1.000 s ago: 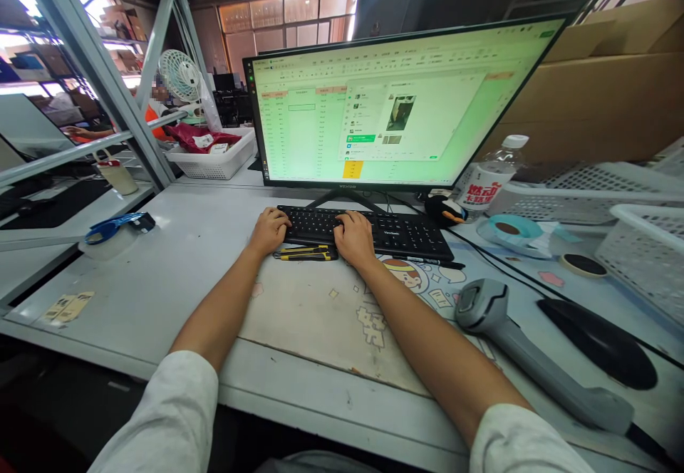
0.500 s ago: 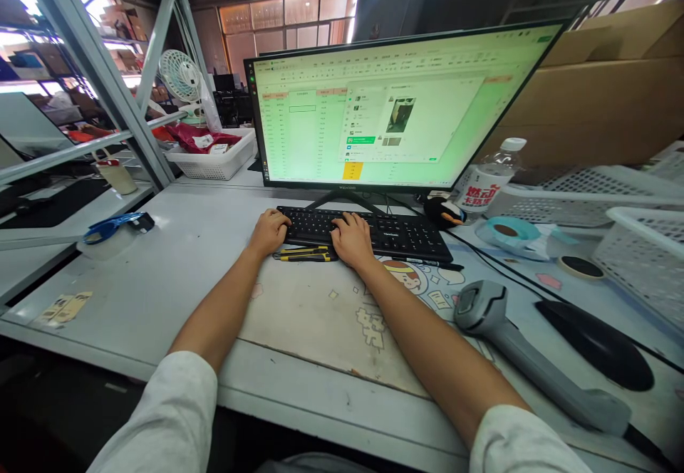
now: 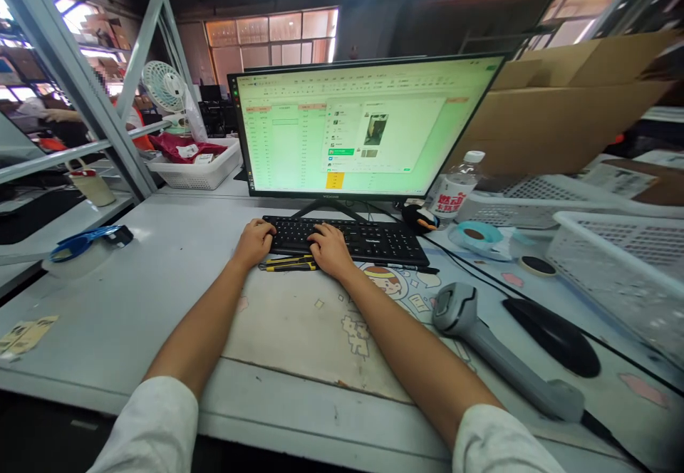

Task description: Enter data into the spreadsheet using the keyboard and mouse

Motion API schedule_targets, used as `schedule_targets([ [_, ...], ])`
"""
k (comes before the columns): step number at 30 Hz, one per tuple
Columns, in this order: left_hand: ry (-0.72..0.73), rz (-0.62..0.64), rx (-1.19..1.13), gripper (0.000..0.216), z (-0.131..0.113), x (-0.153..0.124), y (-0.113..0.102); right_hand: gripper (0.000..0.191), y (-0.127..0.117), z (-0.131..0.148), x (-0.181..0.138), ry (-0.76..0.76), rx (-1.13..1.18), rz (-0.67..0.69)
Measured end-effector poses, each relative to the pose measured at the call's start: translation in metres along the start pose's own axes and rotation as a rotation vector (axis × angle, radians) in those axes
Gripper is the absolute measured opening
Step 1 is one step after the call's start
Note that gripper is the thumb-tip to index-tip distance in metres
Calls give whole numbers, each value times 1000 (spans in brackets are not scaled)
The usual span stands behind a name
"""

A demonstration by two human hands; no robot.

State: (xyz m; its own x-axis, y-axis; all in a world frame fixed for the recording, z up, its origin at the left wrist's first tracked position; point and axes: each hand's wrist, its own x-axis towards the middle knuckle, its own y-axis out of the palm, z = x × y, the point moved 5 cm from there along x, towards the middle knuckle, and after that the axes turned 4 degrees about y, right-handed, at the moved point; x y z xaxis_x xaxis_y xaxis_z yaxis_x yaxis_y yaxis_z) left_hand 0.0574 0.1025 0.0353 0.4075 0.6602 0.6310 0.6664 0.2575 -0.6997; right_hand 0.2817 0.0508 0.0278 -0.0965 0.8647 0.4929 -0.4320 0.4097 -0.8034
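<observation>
1. The desk [image 3: 160,273] fills my view, pale and scuffed, with a worn mat under my forearms.
2. The monitor [image 3: 299,152] stands at 12 o'clock, lit green with a spreadsheet.
3. The keyboard [image 3: 374,240] lies flat at 12 o'clock, just in front of the monitor's stand. I judge it light, stiff plastic with keys that give. I would grip it by its 2 short ends, not by the keys.
4. The barcode scanner [image 3: 481,338] lies on its side at 4 o'clock from my right hand, well apart from it.
5. My left hand [image 3: 254,241] rests at the keyboard's left end, fingers apart and curled onto the keys, gripping nothing.
6. My right hand [image 3: 328,248] rests near the middle, fingers spread on the keys, also empty.
7. The yellow-and-black utility knife [image 3: 286,264] lies at 6 o'clock from the keyboard's left end, between my wrists.
</observation>
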Motion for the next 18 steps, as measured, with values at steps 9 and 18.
schedule_targets([
  [9, 21, 6, -18, 28, -1, 1, 0, 29, -3, 3, 0, 18, 11, -43],
  [18, 10, 58, 31, 38, 5, -1, 8, 29, -3, 0, -1, 47, 45, -41],
])
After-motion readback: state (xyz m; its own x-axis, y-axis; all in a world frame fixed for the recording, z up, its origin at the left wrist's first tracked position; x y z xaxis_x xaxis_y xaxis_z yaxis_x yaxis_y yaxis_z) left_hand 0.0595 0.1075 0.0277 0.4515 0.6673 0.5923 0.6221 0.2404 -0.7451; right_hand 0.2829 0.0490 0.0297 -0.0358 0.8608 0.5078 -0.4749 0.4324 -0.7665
